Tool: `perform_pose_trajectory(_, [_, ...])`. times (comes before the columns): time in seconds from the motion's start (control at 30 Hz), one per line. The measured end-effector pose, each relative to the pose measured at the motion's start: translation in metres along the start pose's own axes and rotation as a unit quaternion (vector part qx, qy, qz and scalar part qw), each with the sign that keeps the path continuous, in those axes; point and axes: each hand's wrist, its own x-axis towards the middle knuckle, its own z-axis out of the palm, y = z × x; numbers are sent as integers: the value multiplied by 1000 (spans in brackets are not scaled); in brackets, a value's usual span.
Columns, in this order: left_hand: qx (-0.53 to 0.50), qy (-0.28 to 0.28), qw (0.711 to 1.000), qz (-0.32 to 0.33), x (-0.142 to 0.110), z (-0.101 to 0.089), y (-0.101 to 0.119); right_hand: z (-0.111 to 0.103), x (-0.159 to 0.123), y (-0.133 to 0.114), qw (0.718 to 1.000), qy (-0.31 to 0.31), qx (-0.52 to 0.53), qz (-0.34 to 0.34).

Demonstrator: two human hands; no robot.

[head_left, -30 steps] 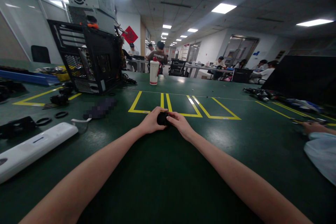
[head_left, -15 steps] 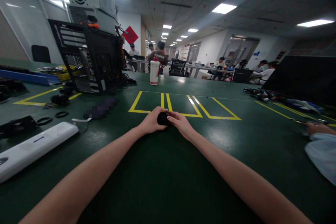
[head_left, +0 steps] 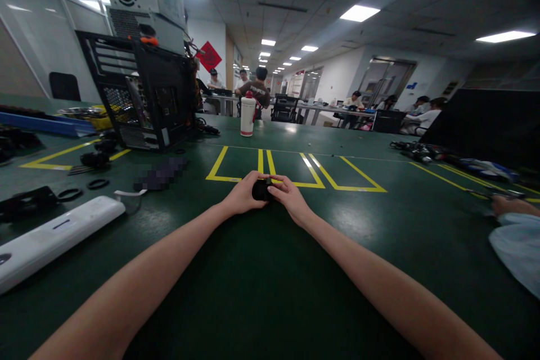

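Observation:
A small black round part (head_left: 260, 191) is held between my two hands, just above or on the green table (head_left: 274, 270); its exact kind does not show. My left hand (head_left: 242, 197) curls its thumb and fingers around the left side. From the other side, my right hand (head_left: 292, 198) pinches the part's right edge with thumb and fingertips. A little dark piece stands up by the right fingertips, partly hidden by them. Yellow tape outlines (head_left: 295, 184) lie on the table just beyond my hands.
To the left are a long white device (head_left: 63, 239), black rings (head_left: 98, 184) and an open computer case (head_left: 145, 95) with power supplies on top. A white bottle (head_left: 247, 115) stands ahead. At the right edge, another person's hand (head_left: 512, 206) holds something thin. People sit farther back.
My right fingers have shifted slightly on the black part, and the little dark piece by them shows more. My left hand keeps its hold.

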Motion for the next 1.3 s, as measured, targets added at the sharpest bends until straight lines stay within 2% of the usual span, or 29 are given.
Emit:
perform_pose_trajectory(0.1, [-1,2,1000,0,0,1,-1,-1,0,1,1000,-10,5,23])
perform_pose_trajectory(0.27, [-8,6,1000,-4,0,3,-3,-1,-2,0,999,-33,34,17])
perform_pose_trajectory(0.4, [-12,-1,1000,-17,1,1,-1,-6,0,4,999,28,-33,5])
perform_pose_trajectory(0.53, [-22,-13,999,-43,8,-2,-7,-19,1,7,985,90,-143,20])
perform_pose_trajectory(0.67, [-34,-50,992,-107,21,-2,-21,-27,-3,1,974,45,-218,42])
perform_pose_trajectory(0.8, [-50,-72,983,-158,27,0,-33,-24,-6,-3,961,9,-275,37])
perform_pose_trajectory(0.93, [-75,-62,985,-145,26,0,-34,-16,-1,-4,947,17,-321,15])
perform_pose_trajectory(1.1, [-81,-58,983,-153,23,-1,-27,-14,-1,-4,947,33,-319,3])
perform_pose_trajectory(1.3, [-99,-92,984,-120,-3,-8,-8,-8,-11,-6,941,-10,-335,-44])
